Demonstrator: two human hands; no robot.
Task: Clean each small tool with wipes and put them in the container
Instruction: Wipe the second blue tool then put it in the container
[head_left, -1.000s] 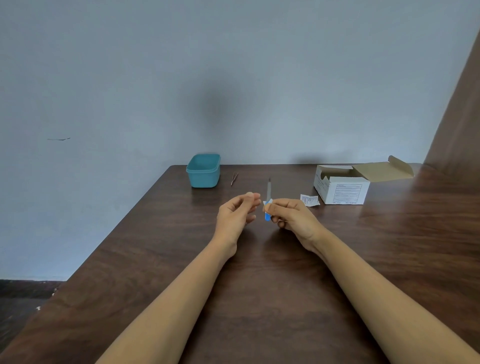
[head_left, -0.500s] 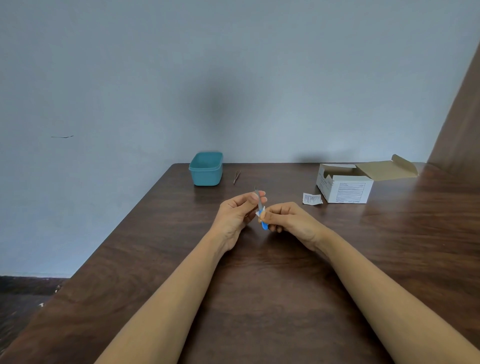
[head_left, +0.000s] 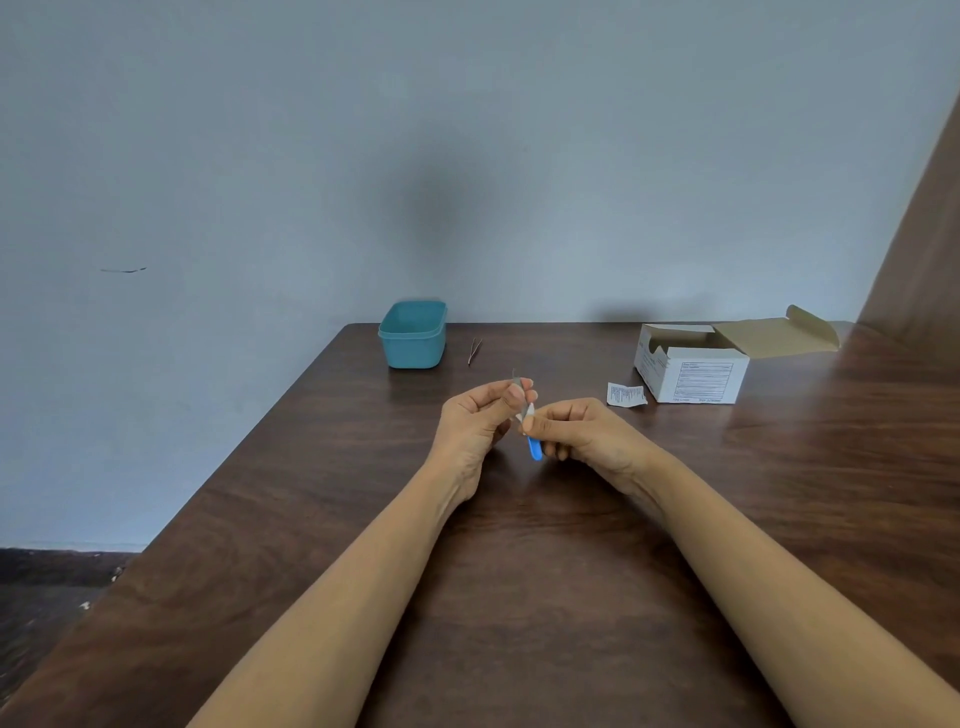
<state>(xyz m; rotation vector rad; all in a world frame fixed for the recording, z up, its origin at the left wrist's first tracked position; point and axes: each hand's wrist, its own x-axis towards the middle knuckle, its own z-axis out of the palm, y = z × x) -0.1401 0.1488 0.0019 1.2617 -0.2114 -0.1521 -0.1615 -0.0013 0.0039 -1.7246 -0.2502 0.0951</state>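
above the table (head_left: 519, 571) middle, the right hand (head_left: 587, 436) pinches the blue-handled tool (head_left: 534, 449) at its handle; the left hand (head_left: 480, 421) pinches its metal end. the teal container (head_left: 413, 335) sits near the far left corner, tweezers (head_left: 474, 352) just beside it.

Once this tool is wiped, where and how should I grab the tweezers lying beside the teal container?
Pinch the tweezers at mid-length, across their two arms, coming straight down from above. They lie flat and thin on the table, roughly lengthwise toward you and apart from the teal container, so a sideways approach would likely have little to catch.
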